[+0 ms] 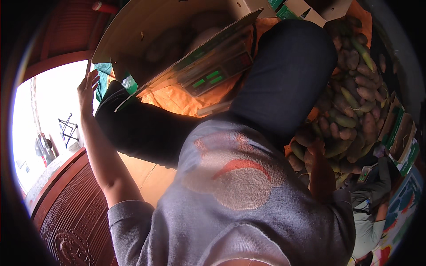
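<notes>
My left hand (88,88) is raised at the left corner of a large cardboard box (164,73), its fingers apart and holding nothing I can see. Dark, rounded roots (166,44) lie in shadow inside the box. On the right, my right hand (316,150) reaches down into a big heap of long reddish and green roots (355,102) that look like sweet potatoes or radishes. Shadow hides its fingers, so whether they hold a root does not show. A digital scale (211,80) with lit green displays stands below the box's near flap.
Orange sheeting (173,99) spreads under the scale. My bent legs (288,71) lie between box and heap. Green-and-brown cartons (399,137) stand at the far right, near another person in a pale top (366,226). A carved reddish-brown wooden panel (75,213) is at lower left.
</notes>
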`<state>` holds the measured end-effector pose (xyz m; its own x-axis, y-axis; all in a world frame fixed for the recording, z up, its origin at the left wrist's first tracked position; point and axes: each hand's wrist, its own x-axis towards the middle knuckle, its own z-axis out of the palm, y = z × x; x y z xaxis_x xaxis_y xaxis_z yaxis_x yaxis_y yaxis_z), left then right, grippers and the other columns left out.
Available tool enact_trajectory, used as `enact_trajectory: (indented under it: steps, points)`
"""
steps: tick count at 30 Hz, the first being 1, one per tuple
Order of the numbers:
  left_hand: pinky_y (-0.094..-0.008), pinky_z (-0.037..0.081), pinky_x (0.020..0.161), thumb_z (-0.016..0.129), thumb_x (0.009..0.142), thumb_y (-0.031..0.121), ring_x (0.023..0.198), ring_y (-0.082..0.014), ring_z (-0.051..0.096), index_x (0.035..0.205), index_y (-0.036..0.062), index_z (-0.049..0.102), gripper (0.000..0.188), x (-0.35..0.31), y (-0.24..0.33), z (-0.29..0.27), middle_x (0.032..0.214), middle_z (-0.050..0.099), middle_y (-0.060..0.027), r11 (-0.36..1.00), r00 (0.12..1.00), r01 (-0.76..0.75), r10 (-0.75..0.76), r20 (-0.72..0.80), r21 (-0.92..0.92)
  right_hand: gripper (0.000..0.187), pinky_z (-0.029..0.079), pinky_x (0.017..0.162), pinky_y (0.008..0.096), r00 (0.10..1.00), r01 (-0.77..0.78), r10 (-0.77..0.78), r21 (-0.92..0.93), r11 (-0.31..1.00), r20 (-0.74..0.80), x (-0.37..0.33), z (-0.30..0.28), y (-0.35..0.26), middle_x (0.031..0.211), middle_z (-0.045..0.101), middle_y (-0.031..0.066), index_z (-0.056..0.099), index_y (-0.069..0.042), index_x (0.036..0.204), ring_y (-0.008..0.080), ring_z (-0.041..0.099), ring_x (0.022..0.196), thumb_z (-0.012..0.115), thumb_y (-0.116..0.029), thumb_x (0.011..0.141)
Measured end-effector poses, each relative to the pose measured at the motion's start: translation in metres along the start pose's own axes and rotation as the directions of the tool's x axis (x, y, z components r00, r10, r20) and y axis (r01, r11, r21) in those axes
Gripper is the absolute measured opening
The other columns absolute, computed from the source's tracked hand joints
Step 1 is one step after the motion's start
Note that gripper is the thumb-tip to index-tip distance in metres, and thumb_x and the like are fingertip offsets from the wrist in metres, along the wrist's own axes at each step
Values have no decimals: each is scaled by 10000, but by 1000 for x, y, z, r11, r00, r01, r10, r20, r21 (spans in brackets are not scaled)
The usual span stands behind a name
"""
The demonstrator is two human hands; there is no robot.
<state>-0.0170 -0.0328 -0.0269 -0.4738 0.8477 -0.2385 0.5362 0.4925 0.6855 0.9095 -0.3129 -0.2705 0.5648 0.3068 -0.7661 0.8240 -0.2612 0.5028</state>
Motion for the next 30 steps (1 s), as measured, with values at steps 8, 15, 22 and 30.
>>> enact_trajectory:
  steps: [8,15,22,30]
  points:
    - [-407,462,1067,574,1019,446,1249,-257,614,1371,19,595,554,3,4,-2,1323,654,-142,998,996,-3,-2,86,59,696,447,1096,445,999,20,-20,-11,1000,35,4,-14,-9,1529,391,78,355,-151,1509,293,378,1421,656,-250,889]
    - [-356,510,936,571,1019,357,1129,-202,682,1275,74,695,402,2,13,8,1217,719,-74,991,998,-59,55,40,119,353,534,946,496,908,206,-29,385,900,-419,8,-75,-53,1221,671,142,671,-184,1223,369,636,1152,659,-201,870]
    - [-328,533,958,569,1047,213,1140,-173,674,1296,51,673,315,-14,66,-22,1226,711,-77,915,898,-392,357,-257,-99,485,465,1046,413,197,860,116,229,456,-973,-16,-326,-57,1367,608,193,525,-43,1409,347,589,1266,587,-3,930]
    - [-345,484,1032,553,1039,118,1186,-203,654,1298,58,669,290,-17,143,-20,1276,694,-83,808,795,-588,574,-193,-18,342,470,1043,320,-45,970,-376,49,-237,-925,-331,-517,-178,1258,658,122,595,25,1309,193,618,1193,628,-79,986]
